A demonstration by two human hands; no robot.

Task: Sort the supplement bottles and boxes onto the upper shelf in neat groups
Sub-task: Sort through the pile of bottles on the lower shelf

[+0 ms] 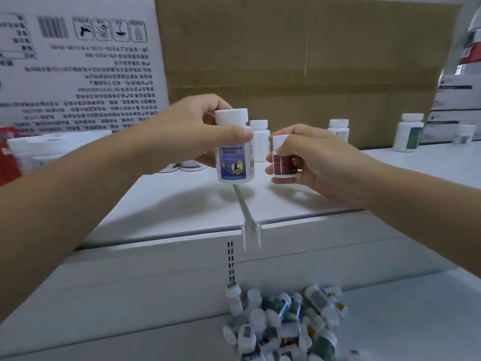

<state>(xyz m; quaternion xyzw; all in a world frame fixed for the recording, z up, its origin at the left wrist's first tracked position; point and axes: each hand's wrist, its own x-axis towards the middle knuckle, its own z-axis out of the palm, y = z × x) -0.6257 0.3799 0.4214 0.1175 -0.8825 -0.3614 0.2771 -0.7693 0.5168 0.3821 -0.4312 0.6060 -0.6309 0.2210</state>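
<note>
My left hand [192, 131] grips a white bottle with a blue label [234, 162] near its cap, holding it upright just above the white upper shelf [182, 204]. My right hand [312, 157] holds a smaller white bottle with a dark red label [285, 162] beside it, also just over the shelf. Behind them on the shelf stand a plain white bottle [260, 139], another white bottle [338, 128] and a green-labelled bottle [408, 132]. A pile of several mixed bottles [283, 321] lies on the lower shelf.
A white printed carton [78, 61] and a brown cardboard box [299, 69] stand at the back of the shelf. Stacked boxes [463, 87] rise at the right. Blurred white bottles and a red pack [26, 152] sit at the left. A divider bracket [250, 220] crosses the shelf edge.
</note>
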